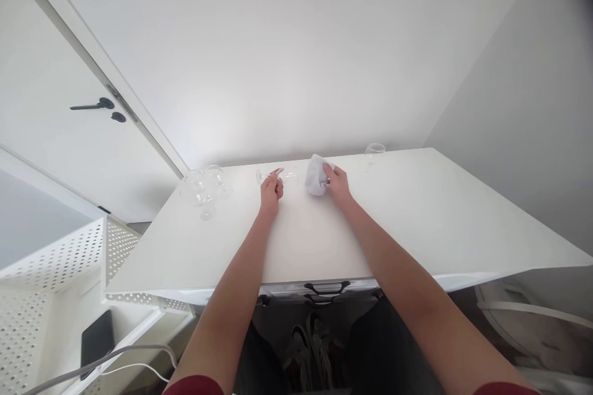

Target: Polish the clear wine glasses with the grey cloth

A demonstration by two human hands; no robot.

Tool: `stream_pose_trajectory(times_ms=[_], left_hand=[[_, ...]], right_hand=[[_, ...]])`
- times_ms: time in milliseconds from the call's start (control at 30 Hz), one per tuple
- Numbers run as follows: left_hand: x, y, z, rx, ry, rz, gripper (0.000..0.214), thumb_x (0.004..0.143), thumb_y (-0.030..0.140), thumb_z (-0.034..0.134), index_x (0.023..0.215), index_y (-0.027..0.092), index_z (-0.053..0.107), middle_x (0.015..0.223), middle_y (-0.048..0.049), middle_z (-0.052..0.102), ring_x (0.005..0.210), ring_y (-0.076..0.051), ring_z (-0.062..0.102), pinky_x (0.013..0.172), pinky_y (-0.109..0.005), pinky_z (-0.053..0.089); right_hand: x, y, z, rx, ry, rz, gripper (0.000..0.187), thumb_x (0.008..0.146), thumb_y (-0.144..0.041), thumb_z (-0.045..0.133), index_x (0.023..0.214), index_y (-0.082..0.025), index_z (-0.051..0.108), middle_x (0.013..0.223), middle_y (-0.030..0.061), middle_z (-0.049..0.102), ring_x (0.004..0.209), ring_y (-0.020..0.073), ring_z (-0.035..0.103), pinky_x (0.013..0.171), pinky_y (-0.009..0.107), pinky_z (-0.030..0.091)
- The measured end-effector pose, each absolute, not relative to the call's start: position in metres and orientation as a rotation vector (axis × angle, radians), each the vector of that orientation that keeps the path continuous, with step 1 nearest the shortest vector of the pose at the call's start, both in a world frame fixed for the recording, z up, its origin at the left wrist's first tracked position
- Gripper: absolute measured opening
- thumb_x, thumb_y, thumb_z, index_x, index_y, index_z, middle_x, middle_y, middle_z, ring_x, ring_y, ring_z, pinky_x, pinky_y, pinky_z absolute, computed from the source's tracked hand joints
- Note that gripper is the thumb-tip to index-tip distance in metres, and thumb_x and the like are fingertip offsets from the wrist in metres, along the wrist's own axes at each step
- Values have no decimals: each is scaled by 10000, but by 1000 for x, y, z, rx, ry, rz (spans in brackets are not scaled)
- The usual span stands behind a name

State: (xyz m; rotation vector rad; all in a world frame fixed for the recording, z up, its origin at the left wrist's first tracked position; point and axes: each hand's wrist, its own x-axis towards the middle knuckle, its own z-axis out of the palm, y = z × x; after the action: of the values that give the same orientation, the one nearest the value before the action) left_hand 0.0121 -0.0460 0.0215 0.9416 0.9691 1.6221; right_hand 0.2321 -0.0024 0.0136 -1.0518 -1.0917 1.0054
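Note:
My left hand (272, 190) is closed around the stem of a clear wine glass (291, 174), which lies sideways just above the white cabinet top. The foot of the glass points left and its bowl points right. In my right hand (338, 184) is a bunched light-grey cloth (316, 176), pinched between thumb and fingers, a short way to the right of the bowl. The cloth and the glass are apart. The clear glass is faint against the white surface, so its edges are hard to make out.
Several clear stemmed glasses (204, 188) stand grouped at the left end of the white cabinet top (315, 247). One more glass (374, 151) stands at the back right, near the wall. Black drawer handles (327, 288) project from the front. A white door (60, 74) is at left.

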Motion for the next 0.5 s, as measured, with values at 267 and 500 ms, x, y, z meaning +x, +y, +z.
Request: stream_pose_trajectory(times_ms=[267, 500], left_hand=[[14, -45, 18, 967, 976, 1605, 439, 842, 607, 792, 774, 192, 664, 570, 64, 250, 537, -101, 478, 447, -252, 191], [13, -44, 16, 979, 988, 1616, 449, 844, 564, 806, 682, 193, 611, 569, 55, 285, 577, -105, 530, 466, -239, 184]], right_hand=[[243, -6, 22, -1102, -1351, 283, 366, 879, -496, 659, 654, -231, 545, 1035, 81, 617, 1003, 236, 538, 933, 410, 493], [258, 16, 6, -1155, -832, 921, 528, 928, -767, 401, 744, -272, 428, 666, 16, 511, 727, 214, 556, 632, 355, 495]])
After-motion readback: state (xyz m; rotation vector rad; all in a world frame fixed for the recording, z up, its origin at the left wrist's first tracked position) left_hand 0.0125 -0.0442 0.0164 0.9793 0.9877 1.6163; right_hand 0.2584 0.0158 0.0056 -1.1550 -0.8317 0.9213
